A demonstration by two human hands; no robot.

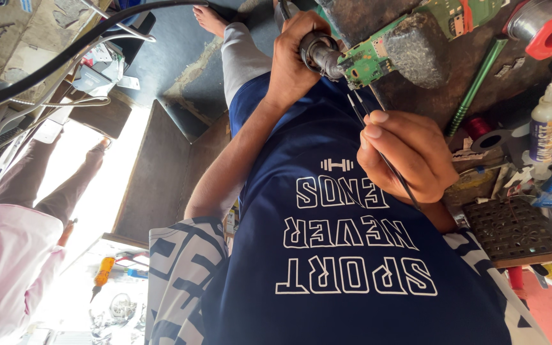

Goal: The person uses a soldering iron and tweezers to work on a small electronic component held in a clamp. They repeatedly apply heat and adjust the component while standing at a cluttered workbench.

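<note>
My left hand (291, 61) grips the metal barrel of a hot-air or soldering tool (319, 54), whose tip rests at the edge of a small green circuit board (368, 61). The board lies on a dark, worn bench (416, 96). My right hand (410, 156) holds thin black tweezers (360, 114), their points aimed at the board's near edge, just below the tool tip. Both hands work in front of my navy printed shirt (346, 255).
On the bench lie a red-rimmed solder spool (547, 25), a green stick tool (477, 86), a white glue bottle (546, 128) and a dark perforated tray (512, 230). A black cable (65, 64) crosses the upper left. Another person in pink (7, 255) stands at the left.
</note>
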